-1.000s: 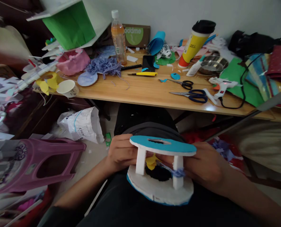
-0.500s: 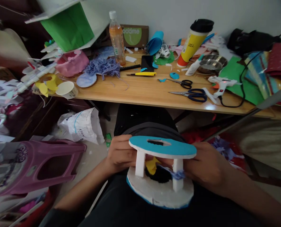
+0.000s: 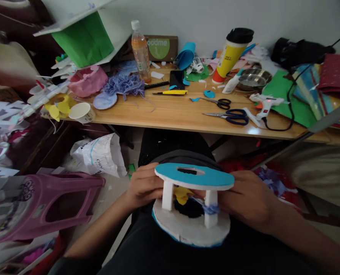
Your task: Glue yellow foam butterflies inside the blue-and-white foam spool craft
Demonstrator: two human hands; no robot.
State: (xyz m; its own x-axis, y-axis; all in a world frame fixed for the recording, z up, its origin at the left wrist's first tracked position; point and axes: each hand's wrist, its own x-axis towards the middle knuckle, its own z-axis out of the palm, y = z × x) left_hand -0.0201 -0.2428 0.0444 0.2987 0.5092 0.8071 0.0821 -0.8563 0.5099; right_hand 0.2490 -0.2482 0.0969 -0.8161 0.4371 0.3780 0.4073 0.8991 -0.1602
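Observation:
On my lap rests a foam craft model (image 3: 193, 178): a blue-topped oval with a slot, standing on white foam posts above a white base disc (image 3: 187, 230). Between the two discs sit a yellow piece (image 3: 182, 194), a black tuft and some purple yarn (image 3: 211, 208). My left hand (image 3: 144, 185) grips the model from the left, fingers reaching in under the top oval. My right hand (image 3: 246, 198) holds it from the right, fingers at the purple yarn by the right post.
A wooden table (image 3: 172, 110) ahead carries scissors (image 3: 233, 115), smaller scissors (image 3: 220, 102), a glue gun (image 3: 264, 104) with cord, a yellow knife (image 3: 174, 92), a phone (image 3: 177, 78), a bottle (image 3: 139, 46), a glue bottle (image 3: 230, 53), yarn, and paper. A purple plastic stool (image 3: 44, 200) lies left; a white bag (image 3: 99, 152) sits on the floor.
The model and both hands have shifted slightly left and tilted a little; the view has dipped a bit. The grip is unchanged.

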